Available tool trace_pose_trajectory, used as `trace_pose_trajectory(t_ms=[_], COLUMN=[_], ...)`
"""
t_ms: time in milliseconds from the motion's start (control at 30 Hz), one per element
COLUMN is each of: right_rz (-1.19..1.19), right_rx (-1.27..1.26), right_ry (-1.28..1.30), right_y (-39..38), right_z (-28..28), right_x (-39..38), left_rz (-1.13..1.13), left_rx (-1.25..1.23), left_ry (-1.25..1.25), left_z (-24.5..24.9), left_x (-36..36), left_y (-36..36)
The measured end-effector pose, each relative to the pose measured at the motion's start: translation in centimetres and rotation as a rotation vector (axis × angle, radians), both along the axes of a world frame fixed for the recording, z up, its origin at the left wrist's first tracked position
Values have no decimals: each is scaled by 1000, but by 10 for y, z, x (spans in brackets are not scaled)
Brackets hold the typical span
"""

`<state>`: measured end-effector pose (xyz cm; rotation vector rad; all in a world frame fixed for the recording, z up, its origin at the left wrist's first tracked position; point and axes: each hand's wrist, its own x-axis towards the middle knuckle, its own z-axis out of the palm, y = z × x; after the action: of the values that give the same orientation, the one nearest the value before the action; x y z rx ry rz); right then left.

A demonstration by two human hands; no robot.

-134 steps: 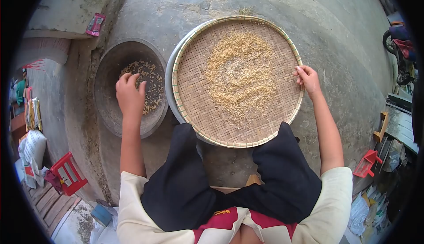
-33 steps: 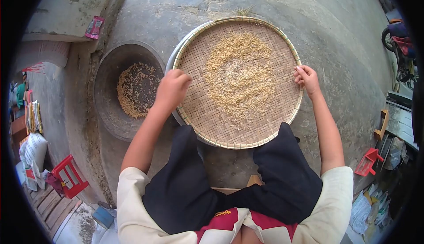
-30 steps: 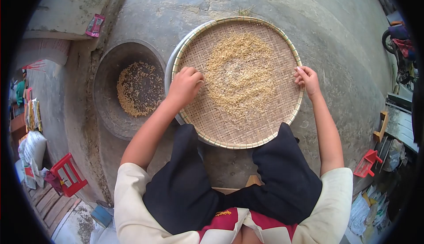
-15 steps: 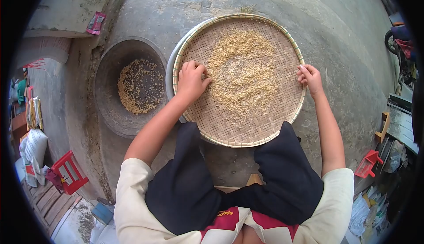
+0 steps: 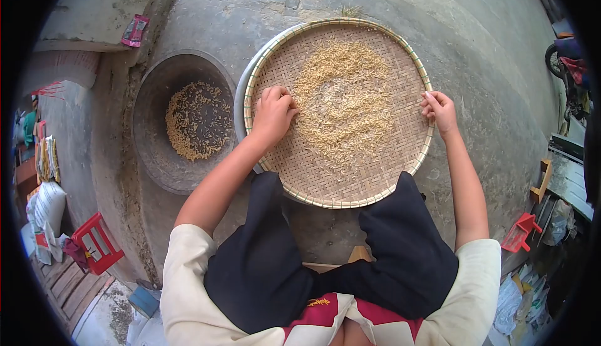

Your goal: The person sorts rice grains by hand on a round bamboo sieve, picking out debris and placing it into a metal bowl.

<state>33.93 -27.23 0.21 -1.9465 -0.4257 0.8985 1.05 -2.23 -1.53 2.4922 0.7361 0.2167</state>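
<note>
Showing on red shirt front (image 5: 318, 316) — yellow script (image 5: 321, 303), too small to read; same for print on pink packet (image 5: 134, 31) at upper left. Right hand (image 5: 442, 112) closed on right rim of woven tray (image 5: 294, 174), thumb and fingers together. Left hand (image 5: 273, 116) over tray's left part, fingers curled, tips at left edge of grain (image 5: 341, 67) — cannot tell whether any is pinched. Grain spread between hands, apart from right. Dark bowl (image 5: 149, 121) left of tray, more grain inside.
</note>
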Motion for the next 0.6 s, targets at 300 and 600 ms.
trace_pose_trajectory(t_ms=[300,600], right_rz=[-3,-17], right_rx=[2,23], right_ry=[9,38], right_y=[1,0], right_z=[2,1], right_x=[-1,0], left_rz=[-125,-113], left_rx=[98,116], left_ry=[-84,-97], left_z=[-1,9], left_x=[-6,-18], left_y=[3,6])
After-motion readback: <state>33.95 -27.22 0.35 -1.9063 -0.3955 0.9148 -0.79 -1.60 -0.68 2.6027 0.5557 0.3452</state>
